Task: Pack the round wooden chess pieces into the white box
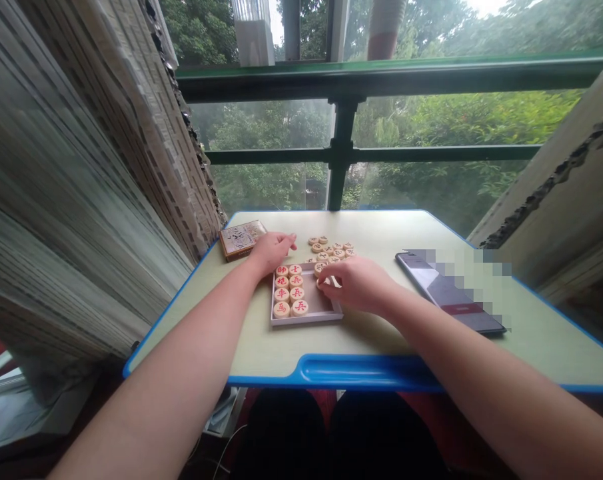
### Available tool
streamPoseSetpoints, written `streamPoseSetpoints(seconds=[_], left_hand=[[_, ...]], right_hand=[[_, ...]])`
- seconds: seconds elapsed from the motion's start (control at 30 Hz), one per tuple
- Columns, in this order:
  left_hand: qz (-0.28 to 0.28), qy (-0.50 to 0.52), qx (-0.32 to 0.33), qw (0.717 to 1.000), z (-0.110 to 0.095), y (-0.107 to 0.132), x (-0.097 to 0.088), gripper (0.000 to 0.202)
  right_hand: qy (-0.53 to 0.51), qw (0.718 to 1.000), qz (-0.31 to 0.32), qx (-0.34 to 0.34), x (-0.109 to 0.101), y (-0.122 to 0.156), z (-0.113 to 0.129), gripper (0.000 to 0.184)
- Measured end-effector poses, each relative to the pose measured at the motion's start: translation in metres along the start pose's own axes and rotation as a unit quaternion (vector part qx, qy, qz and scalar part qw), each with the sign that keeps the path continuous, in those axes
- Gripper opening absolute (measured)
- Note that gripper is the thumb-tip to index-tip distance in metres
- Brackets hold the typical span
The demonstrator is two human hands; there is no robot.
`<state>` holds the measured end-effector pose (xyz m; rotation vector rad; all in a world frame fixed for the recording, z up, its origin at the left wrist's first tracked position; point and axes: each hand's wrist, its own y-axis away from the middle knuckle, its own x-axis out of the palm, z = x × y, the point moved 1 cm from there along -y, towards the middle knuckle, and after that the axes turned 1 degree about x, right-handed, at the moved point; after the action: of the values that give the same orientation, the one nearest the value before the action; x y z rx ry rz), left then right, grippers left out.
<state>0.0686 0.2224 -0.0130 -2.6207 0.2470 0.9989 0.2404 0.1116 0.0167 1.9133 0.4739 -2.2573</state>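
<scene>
A shallow white box tray (326, 313) lies on the pale green table (381, 333), holding several round wooden chess pieces (290, 291) with red characters in its left half. My right hand (360, 283) hovers over the tray's right side, fingers pinched on a piece at the tray's rim. My left hand (271, 248) rests flat on the table just beyond the tray, fingers stretched toward a loose pile of pieces (331, 250). Nothing is in the left hand.
The box lid (241, 239) with printed characters lies at the table's left edge. A dark phone (448, 293) rests on the right. Curtains hang on both sides, and a green-framed window stands behind the table. The table has a blue rim (351, 370).
</scene>
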Motion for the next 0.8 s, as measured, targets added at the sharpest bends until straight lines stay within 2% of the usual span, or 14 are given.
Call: streamPoseSetpoints(seconds=[0.17,0.43,0.63,0.8], left_hand=[[0.006,-0.03,0.008,1.0,0.0015,-0.0003,0.0001,0.046],[-0.015,-0.022,0.008,1.0,0.0041,-0.0013,-0.0013,0.044],[-0.003,-0.034,0.012,0.999,0.0029,-0.0007,-0.0009,0.043],[-0.001,-0.033,0.008,0.999,0.0034,0.0,-0.0009,0.043]], right_hand=[[-0.02,1.0,-0.02,-0.006,-0.0024,0.0012,0.0007,0.018],[-0.03,0.994,-0.101,0.016,0.0002,-0.0006,-0.0054,0.021],[-0.027,0.998,-0.048,-0.011,-0.0006,0.001,-0.0006,0.016],[-0.03,0.992,-0.118,0.035,-0.0004,-0.0009,-0.0051,0.022]])
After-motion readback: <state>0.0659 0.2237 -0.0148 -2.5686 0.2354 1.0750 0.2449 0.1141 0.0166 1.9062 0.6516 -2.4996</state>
